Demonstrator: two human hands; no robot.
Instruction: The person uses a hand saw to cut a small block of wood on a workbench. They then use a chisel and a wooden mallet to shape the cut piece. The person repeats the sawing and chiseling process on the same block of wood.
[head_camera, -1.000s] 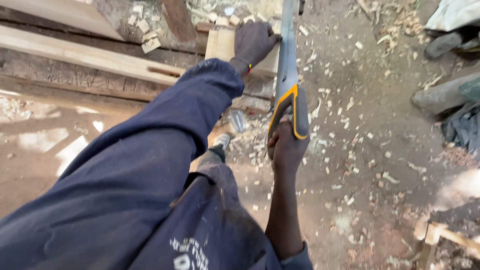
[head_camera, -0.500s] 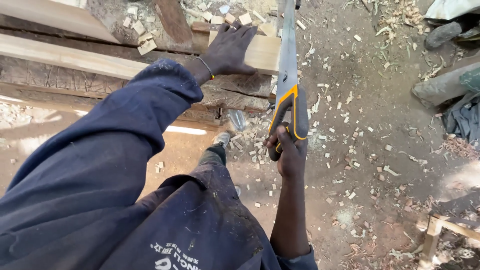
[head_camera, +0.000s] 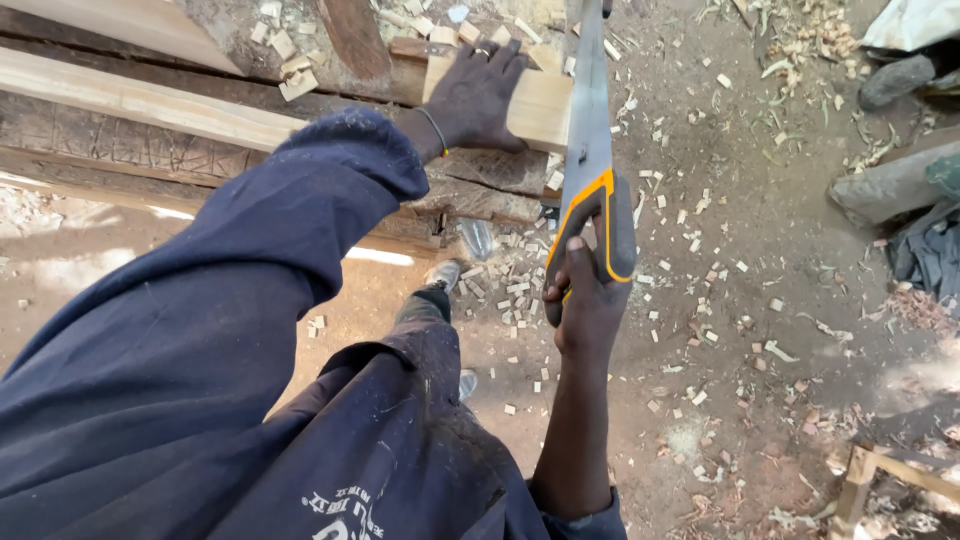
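Orange-trimmed, the saw (head_camera: 590, 170) sat in the right hand (head_camera: 585, 300), fingers wrapped tight round its grip, blade running up against the end of the plank (head_camera: 540, 105). The left hand (head_camera: 478, 90) lay flat, fingers spread, pressing the plank onto the beams (head_camera: 130, 100). It looked like mid-cut; the next stroke would call for a straight line and steady downward hold. Offcuts (head_camera: 510, 285) littered the ground below. The kerf itself was hidden behind the blade, the blade's tip ran out of frame, and the teeth were too fine to make out.
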